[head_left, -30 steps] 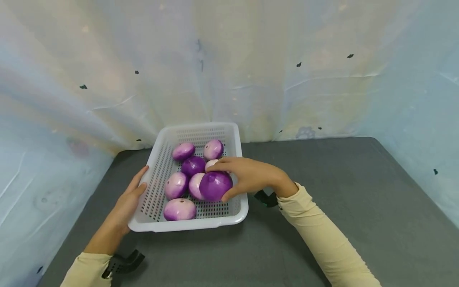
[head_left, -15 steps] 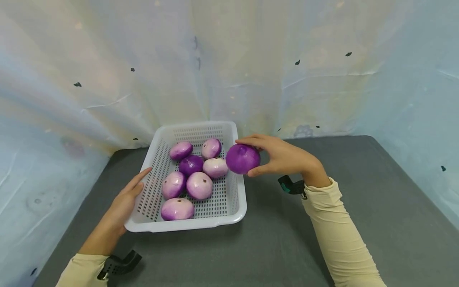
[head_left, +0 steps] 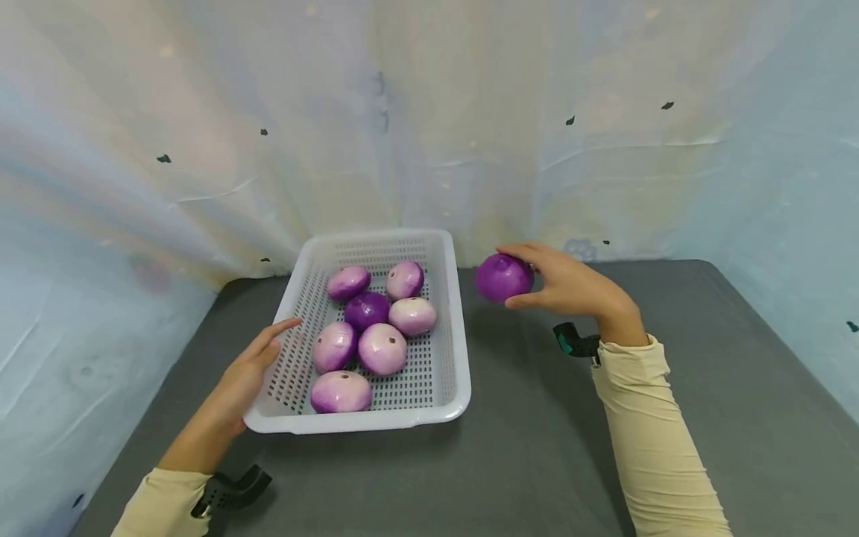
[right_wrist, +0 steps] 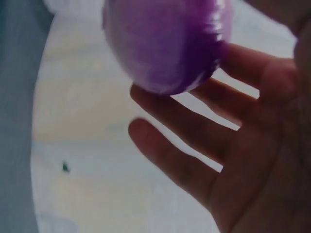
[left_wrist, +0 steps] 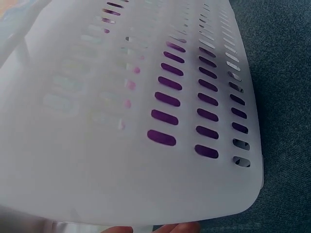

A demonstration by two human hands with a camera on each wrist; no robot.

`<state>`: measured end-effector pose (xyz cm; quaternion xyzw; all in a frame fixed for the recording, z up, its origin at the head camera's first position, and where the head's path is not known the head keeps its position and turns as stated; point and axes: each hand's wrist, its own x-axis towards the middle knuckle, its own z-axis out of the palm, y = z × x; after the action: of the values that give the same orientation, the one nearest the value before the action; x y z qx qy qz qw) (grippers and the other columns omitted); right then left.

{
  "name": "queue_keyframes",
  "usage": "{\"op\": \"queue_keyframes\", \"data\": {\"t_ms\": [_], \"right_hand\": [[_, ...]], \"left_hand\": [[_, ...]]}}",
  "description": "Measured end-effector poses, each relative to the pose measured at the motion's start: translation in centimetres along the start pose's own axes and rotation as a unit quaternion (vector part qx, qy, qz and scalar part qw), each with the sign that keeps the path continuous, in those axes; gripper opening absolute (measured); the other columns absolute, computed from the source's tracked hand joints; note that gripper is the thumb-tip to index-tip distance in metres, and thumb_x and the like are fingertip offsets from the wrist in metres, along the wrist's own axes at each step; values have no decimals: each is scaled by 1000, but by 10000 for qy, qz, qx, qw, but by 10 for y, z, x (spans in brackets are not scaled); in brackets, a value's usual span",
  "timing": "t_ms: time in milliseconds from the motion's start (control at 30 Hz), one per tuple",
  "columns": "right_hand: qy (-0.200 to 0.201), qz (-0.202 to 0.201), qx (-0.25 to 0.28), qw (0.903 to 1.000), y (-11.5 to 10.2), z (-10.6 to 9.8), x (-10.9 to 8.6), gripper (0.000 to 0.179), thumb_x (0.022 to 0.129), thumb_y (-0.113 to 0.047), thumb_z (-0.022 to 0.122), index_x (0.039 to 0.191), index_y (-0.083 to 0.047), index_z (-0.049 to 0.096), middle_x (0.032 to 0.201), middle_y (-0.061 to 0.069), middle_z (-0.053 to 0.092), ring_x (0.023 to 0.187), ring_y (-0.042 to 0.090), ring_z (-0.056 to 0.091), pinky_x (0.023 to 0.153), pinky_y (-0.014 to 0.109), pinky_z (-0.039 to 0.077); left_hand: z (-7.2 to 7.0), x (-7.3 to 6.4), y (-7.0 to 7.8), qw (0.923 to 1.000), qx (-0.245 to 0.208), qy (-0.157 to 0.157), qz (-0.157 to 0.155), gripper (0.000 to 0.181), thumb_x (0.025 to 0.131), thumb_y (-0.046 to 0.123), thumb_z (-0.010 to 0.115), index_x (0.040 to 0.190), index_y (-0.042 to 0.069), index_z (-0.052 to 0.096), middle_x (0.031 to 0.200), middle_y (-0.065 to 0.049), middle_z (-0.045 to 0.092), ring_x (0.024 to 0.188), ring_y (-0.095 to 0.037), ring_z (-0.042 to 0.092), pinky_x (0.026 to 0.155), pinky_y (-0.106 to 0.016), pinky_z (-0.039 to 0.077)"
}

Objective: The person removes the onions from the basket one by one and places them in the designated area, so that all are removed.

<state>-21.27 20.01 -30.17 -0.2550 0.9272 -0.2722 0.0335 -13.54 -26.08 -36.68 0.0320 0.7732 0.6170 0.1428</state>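
Between the thumb and fingers of my right hand (head_left: 577, 287) is a glossy purple onion (head_left: 503, 278), lifted off the table to the right of the basket. In the right wrist view the onion (right_wrist: 163, 46) rests against some fingers while the lower ones stretch out straight. My left hand (head_left: 235, 380) lies along the left side of a white perforated plastic basket (head_left: 458, 358), its fingers fairly straight at the rim. Several purple and pale onions (head_left: 382, 349) sit inside that basket. The left wrist view shows the basket wall (left_wrist: 97, 165) with fingertips just peeking in below.
A dark grey tabletop (head_left: 523, 447) carries the basket. Behind it hangs a pale plastic sheet (head_left: 429, 149) with small black marks, which also covers both sides.
My right hand has raised the purple onion out of the basket and carried it right, past the rim. The left hand stays at the basket's left side, its fingers slightly lifted.
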Motion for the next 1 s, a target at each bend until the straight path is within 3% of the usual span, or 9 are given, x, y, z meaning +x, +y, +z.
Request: {"op": "queue_keyframes", "data": {"t_ms": [200, 433, 700, 1000], "right_hand": [[-37, 143, 126, 9998, 26, 11, -1, 78, 85, -28, 79, 151, -11, 40, 148, 17, 45, 131, 36, 47, 101, 56, 46], [-251, 318, 411, 9983, 55, 38, 25, 78, 83, -22, 80, 149, -7, 41, 146, 19, 47, 128, 37, 50, 102, 54, 46], [-386, 744, 134, 9964, 62, 50, 36, 79, 81, -28, 83, 147, -10, 44, 143, 20, 51, 124, 39, 55, 103, 55, 45], [-414, 675, 427, 9959, 60, 50, 36, 77, 83, -23, 82, 148, -8, 42, 144, 23, 49, 128, 41, 52, 103, 56, 45]], "left_hand": [[2, -3, -2, 9999, 112, 74, -3, 50, 109, 43, 16, 157, 29, 19, 161, -22, 18, 129, -43, 47, 85, -57, 54], [0, -1, 1, 9996, 246, 141, -47, 50, 109, 42, 16, 157, 33, 20, 163, -21, 16, 134, -49, 41, 85, -55, 55], [2, -2, 5, 9998, 120, 147, -112, 50, 109, 40, 14, 158, 29, 18, 164, -20, 13, 138, -53, 35, 88, -57, 54], [2, -4, 7, 9995, 108, 242, -174, 50, 109, 40, 16, 158, 28, 20, 164, -19, 16, 137, -52, 38, 88, -58, 54]]}}
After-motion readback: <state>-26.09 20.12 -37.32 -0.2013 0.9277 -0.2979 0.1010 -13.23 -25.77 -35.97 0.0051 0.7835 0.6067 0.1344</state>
